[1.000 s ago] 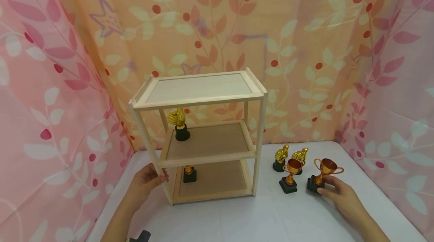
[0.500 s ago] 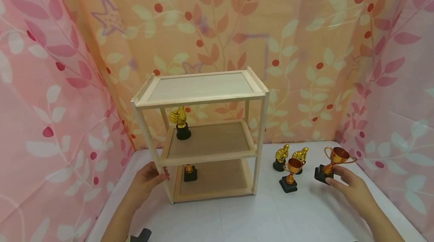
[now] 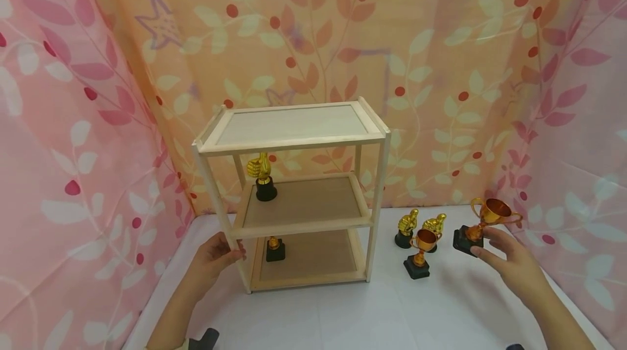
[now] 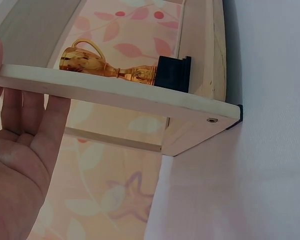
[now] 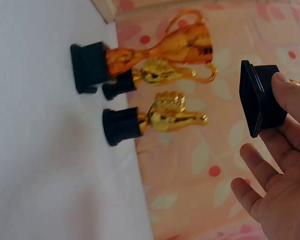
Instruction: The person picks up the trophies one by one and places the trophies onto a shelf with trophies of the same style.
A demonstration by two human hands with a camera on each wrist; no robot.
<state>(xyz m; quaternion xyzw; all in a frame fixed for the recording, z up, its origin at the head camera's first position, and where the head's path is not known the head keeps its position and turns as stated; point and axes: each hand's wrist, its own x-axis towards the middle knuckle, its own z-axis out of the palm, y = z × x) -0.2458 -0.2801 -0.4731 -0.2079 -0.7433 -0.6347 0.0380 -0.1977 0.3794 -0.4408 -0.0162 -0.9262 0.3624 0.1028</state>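
My left hand (image 3: 210, 263) holds the front left post of a three-tier wooden shelf rack (image 3: 303, 126), thumb across its front. In my right hand (image 3: 514, 265), a bronze-coloured trophy cup (image 3: 496, 210) is pinched by its black base, tilted and raised above the table; the right wrist view shows the underside of that base (image 5: 265, 97). A gold thumbs-up trophy (image 3: 264, 178) stands at the left of the middle shelf. Below it, on the bottom shelf, is another trophy cup (image 4: 85, 62), its top hidden in the head view by the middle shelf.
On the white table (image 3: 343, 317), right of the rack, stand a second bronze-coloured trophy cup (image 3: 425, 241) and two thumbs-up trophies, one (image 3: 406, 225) left of the other (image 3: 434, 223). Leaf-patterned curtains (image 3: 441, 40) enclose the back and both sides.
My right hand has lifted its trophy cup off the table and moved it slightly right. My left hand keeps its hold on the post; the view has shifted a little.
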